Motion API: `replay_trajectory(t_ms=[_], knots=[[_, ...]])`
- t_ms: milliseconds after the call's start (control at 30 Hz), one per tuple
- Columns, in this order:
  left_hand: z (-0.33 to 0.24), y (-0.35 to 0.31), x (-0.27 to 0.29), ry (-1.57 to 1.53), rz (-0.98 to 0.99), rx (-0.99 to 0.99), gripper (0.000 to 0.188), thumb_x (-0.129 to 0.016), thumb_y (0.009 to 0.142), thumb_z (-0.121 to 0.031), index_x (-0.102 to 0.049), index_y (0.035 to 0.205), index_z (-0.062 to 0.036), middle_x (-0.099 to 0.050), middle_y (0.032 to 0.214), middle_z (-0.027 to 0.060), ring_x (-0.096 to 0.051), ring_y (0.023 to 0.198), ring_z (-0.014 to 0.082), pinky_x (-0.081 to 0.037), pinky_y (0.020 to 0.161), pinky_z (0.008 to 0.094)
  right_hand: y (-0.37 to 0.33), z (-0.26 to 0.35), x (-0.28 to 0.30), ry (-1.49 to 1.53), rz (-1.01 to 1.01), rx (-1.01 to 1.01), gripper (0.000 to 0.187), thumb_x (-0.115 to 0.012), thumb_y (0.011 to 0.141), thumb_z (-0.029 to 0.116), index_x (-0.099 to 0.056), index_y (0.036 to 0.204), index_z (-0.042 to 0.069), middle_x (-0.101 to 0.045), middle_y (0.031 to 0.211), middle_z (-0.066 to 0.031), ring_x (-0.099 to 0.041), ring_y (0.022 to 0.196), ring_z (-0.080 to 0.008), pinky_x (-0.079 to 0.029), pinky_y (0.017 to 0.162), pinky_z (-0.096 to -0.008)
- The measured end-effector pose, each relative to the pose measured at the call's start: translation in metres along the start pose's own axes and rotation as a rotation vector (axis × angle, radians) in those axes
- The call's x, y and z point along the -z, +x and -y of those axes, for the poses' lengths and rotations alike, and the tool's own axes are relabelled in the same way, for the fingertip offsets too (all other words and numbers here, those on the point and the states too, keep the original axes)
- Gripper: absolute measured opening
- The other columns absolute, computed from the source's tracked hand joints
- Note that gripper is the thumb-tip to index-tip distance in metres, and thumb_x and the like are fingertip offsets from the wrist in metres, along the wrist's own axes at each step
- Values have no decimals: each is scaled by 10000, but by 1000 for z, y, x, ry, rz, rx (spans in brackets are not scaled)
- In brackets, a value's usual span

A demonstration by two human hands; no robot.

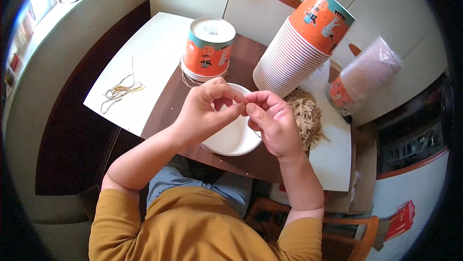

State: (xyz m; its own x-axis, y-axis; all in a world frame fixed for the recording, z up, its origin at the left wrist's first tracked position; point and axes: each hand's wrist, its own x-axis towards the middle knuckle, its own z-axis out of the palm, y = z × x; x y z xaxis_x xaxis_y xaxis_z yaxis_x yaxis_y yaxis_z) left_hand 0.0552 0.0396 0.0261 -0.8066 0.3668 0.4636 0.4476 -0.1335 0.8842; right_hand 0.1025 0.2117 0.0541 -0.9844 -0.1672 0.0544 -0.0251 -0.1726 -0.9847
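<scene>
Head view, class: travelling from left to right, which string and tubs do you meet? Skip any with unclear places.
Loose strings → upturned orange tub → tall tilted stack → plastic-wrapped stack.

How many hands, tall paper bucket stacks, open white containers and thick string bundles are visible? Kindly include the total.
Bare hands: 2
Tall stacks of orange paper buckets: 2
Round open white container: 1
Shaggy tan string bundle: 1
Total: 6

detail between hands (pixel 205 111) too small to tell; white container (pixel 234 140) partly hidden
</scene>
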Motion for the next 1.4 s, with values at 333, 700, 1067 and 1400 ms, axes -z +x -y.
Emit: replay_trajectory(t_ms=[333,700,1067,1400], knots=[[7,-17,22,183,13,-84,77,-710,773,-83,-671,829,-48,-546,751,21,-462,666,109,-409,611,243,3,-16,-4,-224,38,-52,132,-654,901,99,-638,984,-2,-647,883,3,-573,794,-41,-480,711,-205],[8,-24,30,252,40,-80,86,-705,799,-102,-655,842,-46,-573,786,52,-563,715,181,-430,633,299,2,-23,-17,-466,-24,116,94,-646,885,67,-634,926,-17,-634,842,-37,-576,741,-54,-488,672,-220],[23,-2,65,445,-112,190,253,-688,807,-159,-645,989,11,-585,900,104,-597,753,190,-501,672,322,35,-21,6,-1069,-71,474,60,-663,801,48,-635,833,6,-587,876,-107,-622,787,-237,-502,724,-360],[42,-17,75,193,12,469,366,-591,778,-127,-657,1079,71,-687,825,108,-608,730,101,-508,677,270,48,-28,-4,-1189,-21,468,66,-640,803,75,-628,793,11,-566,887,-131,-609,795,-301,-493,701,-400]])
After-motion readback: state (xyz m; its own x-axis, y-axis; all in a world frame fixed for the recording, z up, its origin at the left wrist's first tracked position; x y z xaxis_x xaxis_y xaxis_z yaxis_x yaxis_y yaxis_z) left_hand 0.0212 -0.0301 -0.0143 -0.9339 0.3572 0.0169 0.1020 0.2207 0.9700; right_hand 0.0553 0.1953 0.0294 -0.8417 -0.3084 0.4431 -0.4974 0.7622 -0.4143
